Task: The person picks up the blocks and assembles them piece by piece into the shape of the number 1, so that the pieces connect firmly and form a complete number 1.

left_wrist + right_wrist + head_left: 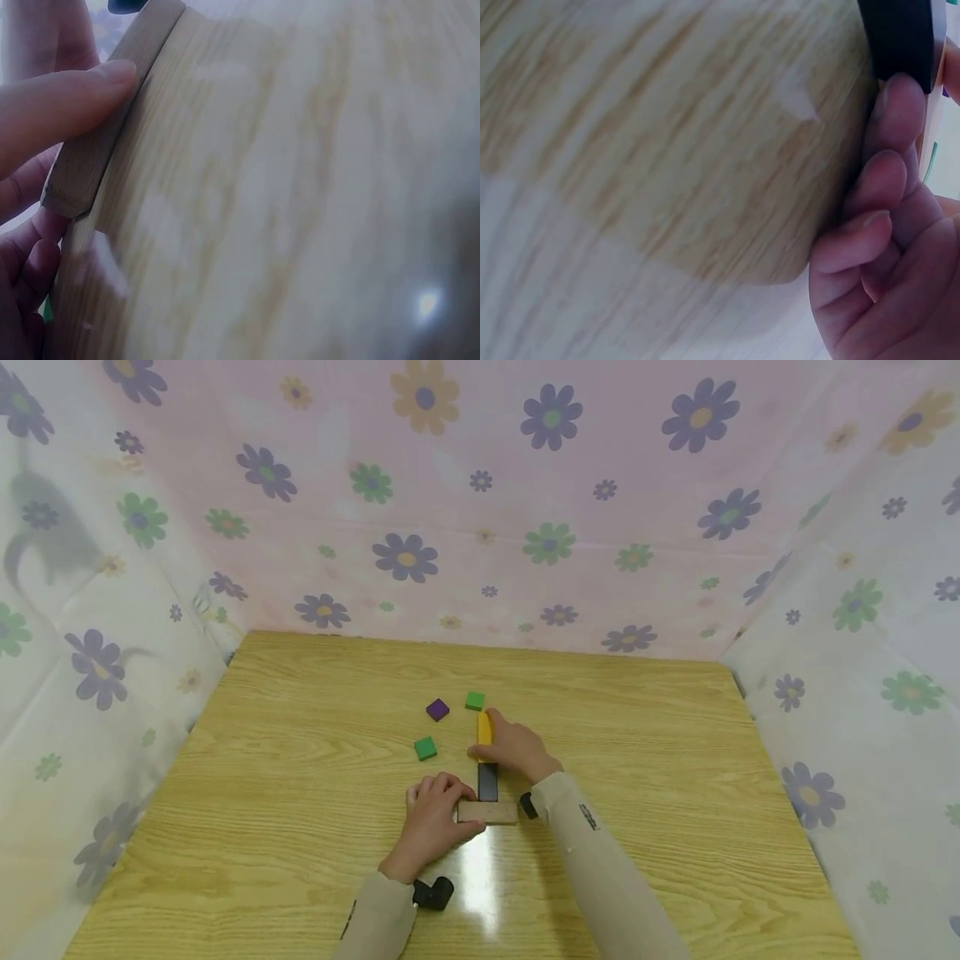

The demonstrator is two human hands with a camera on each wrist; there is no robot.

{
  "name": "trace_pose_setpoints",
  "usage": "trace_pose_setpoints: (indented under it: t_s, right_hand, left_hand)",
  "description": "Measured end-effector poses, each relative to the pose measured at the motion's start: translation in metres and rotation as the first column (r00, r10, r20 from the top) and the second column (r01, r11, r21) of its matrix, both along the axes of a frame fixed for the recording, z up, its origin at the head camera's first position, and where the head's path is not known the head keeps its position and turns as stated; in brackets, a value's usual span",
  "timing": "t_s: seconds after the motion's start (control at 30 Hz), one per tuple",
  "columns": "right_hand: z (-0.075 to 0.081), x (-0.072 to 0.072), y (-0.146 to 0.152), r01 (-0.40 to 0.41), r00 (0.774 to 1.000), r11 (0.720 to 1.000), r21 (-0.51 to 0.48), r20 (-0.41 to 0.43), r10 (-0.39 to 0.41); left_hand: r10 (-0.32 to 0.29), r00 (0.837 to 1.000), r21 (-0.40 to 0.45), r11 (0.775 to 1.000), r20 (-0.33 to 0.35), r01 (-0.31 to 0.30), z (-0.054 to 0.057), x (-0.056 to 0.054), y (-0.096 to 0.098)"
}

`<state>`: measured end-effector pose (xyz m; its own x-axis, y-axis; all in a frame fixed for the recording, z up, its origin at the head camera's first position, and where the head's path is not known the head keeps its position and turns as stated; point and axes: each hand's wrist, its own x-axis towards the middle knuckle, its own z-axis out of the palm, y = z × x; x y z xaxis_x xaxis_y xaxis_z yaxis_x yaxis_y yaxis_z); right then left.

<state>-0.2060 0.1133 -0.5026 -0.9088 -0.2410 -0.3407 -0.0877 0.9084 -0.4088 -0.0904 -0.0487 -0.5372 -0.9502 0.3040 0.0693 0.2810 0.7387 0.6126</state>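
A plain wooden block [497, 813] lies crosswise on the table. My left hand [431, 822] grips its left end, thumb along the near side and fingers around the far side. In the left wrist view the thumb presses the block's [84, 169] long face. Behind its middle, a black block [488, 783] points away from me, making a T shape. A yellow block [484, 727] continues that line at the far end of the black one. My right hand [521, 750] holds the yellow block between thumb and fingers. In the right wrist view the black block [906, 41] stands close to the fingertips.
Beyond the hands lie a purple block [438, 709], a light green block [475, 700] and a darker green block [425, 748]. The light green one is close to the yellow block's far end. Flowered cloth [465, 510] encloses the wooden table [637, 735] at back and sides.
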Motion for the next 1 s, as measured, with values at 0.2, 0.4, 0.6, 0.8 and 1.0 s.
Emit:
trace_pose_setpoints:
  t_s: [0.2,0.4,0.6,0.8,1.0]
  right_hand:
    - [0.001,0.0011,0.0009,0.001,1.0,1.0,-0.015,-0.002,-0.001]
    - [0.0028,0.0026,0.0012,0.001,1.0,0.999,-0.04,0.007,-0.001]
    - [0.0024,0.0025,0.0018,-0.011,1.0,0.999,-0.035,0.007,0.011]
    - [0.0,0.0017,0.0028,-0.015,1.0,1.0,-0.027,-0.008,0.015]
    - [-0.0009,0.002,0.0047,-0.015,1.0,0.998,-0.058,-0.007,0.014]
  left_hand:
    - [0.0,1.0,0.007,1.0,-0.008,0.0,-0.0009,-0.0004,0.0001]
    - [0.003,1.0,0.0,1.0,-0.009,-0.003,-0.0026,0.0001,0.0002]
    - [0.005,1.0,-0.001,1.0,-0.019,-0.005,-0.0032,0.0002,0.0]
    - [0.0,1.0,0.001,1.0,-0.025,0.0,-0.0016,0.0005,0.0002]
    - [0.0,1.0,-0.011,1.0,-0.004,0.0,0.0002,0.001,0.0008]
